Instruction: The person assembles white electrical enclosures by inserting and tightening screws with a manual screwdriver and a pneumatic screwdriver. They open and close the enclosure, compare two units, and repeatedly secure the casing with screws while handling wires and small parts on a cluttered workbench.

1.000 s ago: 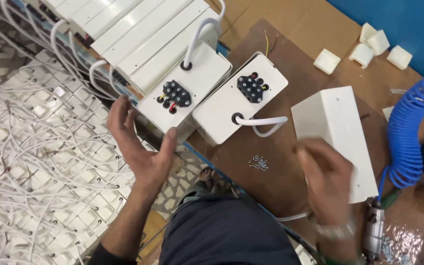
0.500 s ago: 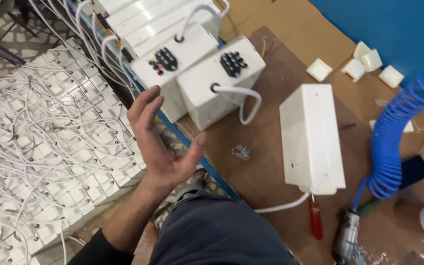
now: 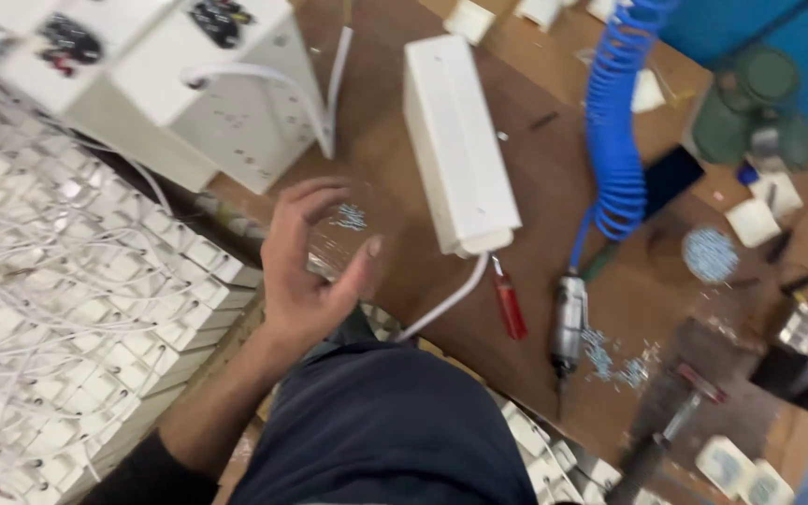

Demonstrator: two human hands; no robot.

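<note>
head view showed the left hand open and empty, fingers spread above the brown desk. just beside it lay a small heap of screws, with a long white box near.

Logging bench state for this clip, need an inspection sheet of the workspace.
Surface: brown board bench, scuffed.
Job's things: long white box lying flat; small screw pile near the left hand.
Clutter: red-handled screwdriver, air driver, loose screws.
Hands: left open, holding nothing; right not in view.
Cables: white cord from the box; blue coiled hose.
Surroundings: stacked white corded boxes at left.
</note>
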